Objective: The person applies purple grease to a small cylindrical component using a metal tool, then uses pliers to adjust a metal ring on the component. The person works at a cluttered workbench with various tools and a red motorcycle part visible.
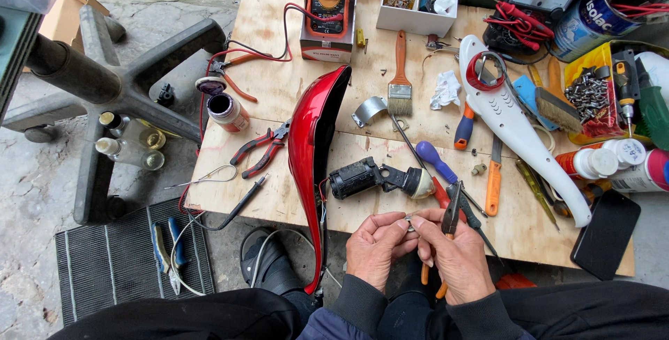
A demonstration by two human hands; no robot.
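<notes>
Motor (376, 177) right of shell (311, 166) (touching)

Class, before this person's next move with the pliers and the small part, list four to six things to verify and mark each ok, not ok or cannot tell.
1. Small metal part pinched between both hands: ok.
2. Pliers held in the right hand, nose pointing up and away: ok.
3. Left hand has fingertips on the part: ok.
4. Pliers jaws gripping the part: cannot tell, the fingers hide it.
5. Black motor unit lies on the plywood table, apart from the hands: ok.
6. Red shell overhangs the table's near edge: not ok, it might slip.
</notes>
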